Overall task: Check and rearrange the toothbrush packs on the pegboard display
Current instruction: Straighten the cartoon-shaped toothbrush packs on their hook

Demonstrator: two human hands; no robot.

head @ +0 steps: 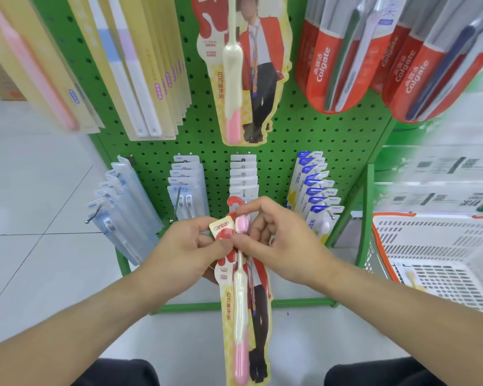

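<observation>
Both forearms reach forward, meeting at a toothbrush pack [244,310] that hangs down between them. Left hand [187,243] pinches its top edge; right hand [279,235] curls fingers round the head end. Beyond the knuckles stands the green pegboard [290,135].

Both bare forearms reach forward from the lower corners and meet at the centre. The left hand [188,240] curls its fingers, thumb pinched against the forefinger. The right hand [279,235] arches above it, thumb and forefinger pinched together, remaining fingers curled under the palm.
</observation>
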